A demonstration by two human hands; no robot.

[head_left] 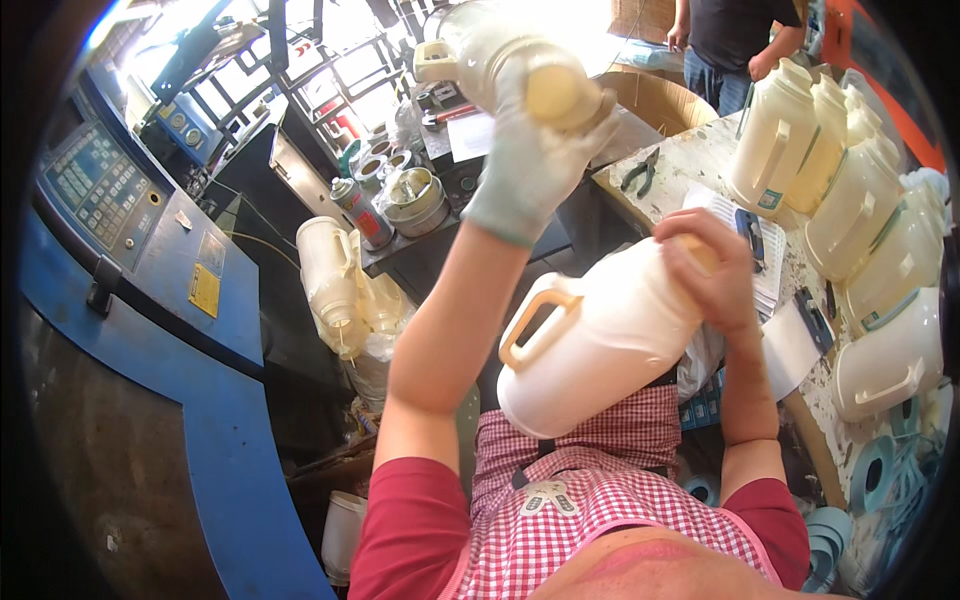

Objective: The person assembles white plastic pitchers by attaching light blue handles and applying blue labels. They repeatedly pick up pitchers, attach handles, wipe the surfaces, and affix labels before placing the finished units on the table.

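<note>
My left hand [535, 165], in a pale work glove, is raised at the top middle. Its fingers wrap round the end of a translucent plastic jug [490, 50], whose handle points left. Lower down, in front of my apron, a whiter plastic jug [600, 340] lies tilted in the air with its beige handle on the left. My bare right hand [710, 265] is closed round the narrower upper end of this jug, and the palm hides part of that end.
Several similar jugs [775, 135] stand along the worktable [690, 155] at right, near pliers [640, 172] and a clipboard [795, 340]. A blue machine [190, 400] with a keypad fills the left. A spray can [360, 213] stands beside tins. Another person [735, 45] is behind a cardboard box [655, 100].
</note>
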